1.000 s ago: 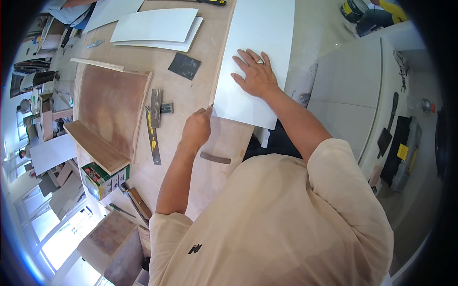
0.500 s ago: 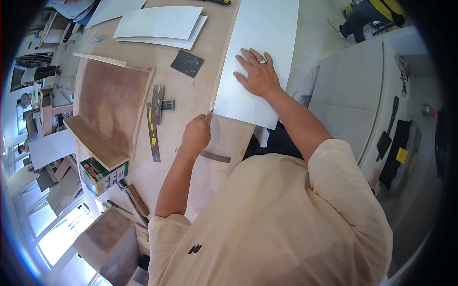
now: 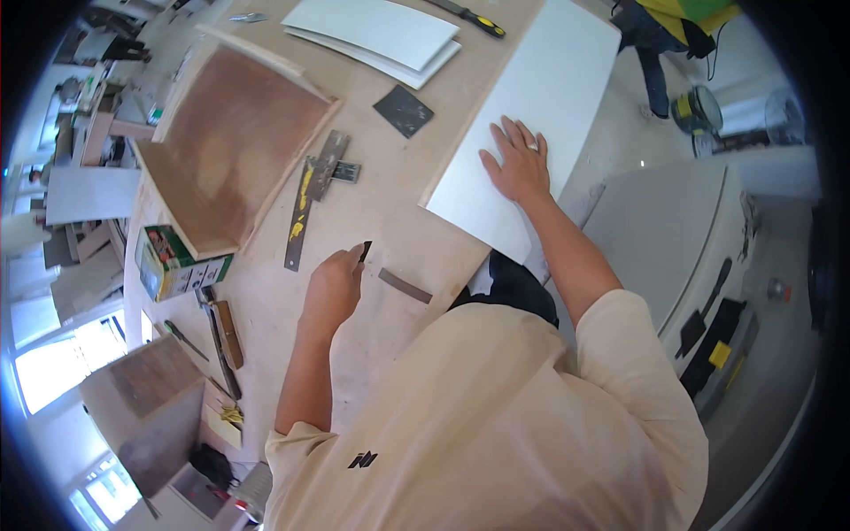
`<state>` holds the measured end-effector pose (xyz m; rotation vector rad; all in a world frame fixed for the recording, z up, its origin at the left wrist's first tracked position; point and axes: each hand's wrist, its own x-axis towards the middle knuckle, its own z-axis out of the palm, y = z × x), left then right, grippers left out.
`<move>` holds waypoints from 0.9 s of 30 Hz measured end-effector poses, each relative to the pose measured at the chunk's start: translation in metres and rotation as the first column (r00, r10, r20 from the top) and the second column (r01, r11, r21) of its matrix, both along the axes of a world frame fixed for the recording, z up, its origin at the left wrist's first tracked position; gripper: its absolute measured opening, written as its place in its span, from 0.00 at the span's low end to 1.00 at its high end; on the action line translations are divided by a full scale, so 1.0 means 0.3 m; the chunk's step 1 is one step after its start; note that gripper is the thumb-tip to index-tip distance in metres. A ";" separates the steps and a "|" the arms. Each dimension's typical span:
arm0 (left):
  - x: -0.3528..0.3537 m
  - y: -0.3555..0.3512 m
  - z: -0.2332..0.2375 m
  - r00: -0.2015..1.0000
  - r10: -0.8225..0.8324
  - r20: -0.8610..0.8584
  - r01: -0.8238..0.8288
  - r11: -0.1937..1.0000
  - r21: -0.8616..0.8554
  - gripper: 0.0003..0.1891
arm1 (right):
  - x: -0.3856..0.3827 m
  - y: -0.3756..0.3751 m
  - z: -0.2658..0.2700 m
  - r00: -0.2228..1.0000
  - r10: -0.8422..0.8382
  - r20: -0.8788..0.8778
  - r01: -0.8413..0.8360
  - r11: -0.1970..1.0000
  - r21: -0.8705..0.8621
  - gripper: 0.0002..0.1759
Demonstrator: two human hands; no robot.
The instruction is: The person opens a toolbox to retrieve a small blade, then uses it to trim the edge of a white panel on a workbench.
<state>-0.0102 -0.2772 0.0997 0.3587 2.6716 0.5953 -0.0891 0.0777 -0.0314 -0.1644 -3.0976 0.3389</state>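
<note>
My right hand (image 3: 521, 168), a ring on one finger, lies flat with spread fingers on a long white board (image 3: 553, 80). The board lies along the right edge of the workbench (image 3: 381, 341). To the left of the board's near corner, my left hand (image 3: 335, 285) is closed over the bench. A small dark flat piece (image 3: 366, 251) sticks out of its fingers, too small to name. Close by on the bench lies a curved grey-brown strip (image 3: 405, 286). A dark square sheet (image 3: 403, 111) rests farther back.
A steel ruler with yellow marks (image 3: 299, 221) and a metal scraper (image 3: 328, 165) lie at left, beside a wooden frame (image 3: 243, 115). A green box (image 3: 177, 263) stands near it. White panels (image 3: 376, 31) are stacked behind. Another person (image 3: 655, 53) is at far right.
My left hand has come away from the board's near corner, toward me and left, with the dark piece in it. My right hand stays flat on the board. The view has turned.
</note>
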 end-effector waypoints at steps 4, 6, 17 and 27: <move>0.130 -0.084 -0.020 0.962 0.273 0.012 -0.270 0.944 0.187 0.20 | 0.009 0.031 -0.004 0.999 0.033 -0.042 -0.037 0.994 -0.107 0.37; 0.215 -0.133 -0.044 0.914 0.401 0.062 -0.404 0.886 0.225 0.21 | 0.049 0.103 -0.017 0.983 -0.109 -0.145 0.098 0.992 -0.083 0.39; 0.338 -0.114 -0.099 0.700 0.684 0.205 -0.697 0.592 0.404 0.24 | 0.139 0.362 -0.132 0.735 -0.527 0.426 0.598 0.210 -0.773 0.17; 0.095 0.346 0.015 0.762 0.633 0.138 -0.618 0.645 0.450 0.24 | 0.187 0.280 -0.126 0.841 -0.249 0.481 0.539 0.303 -0.786 0.18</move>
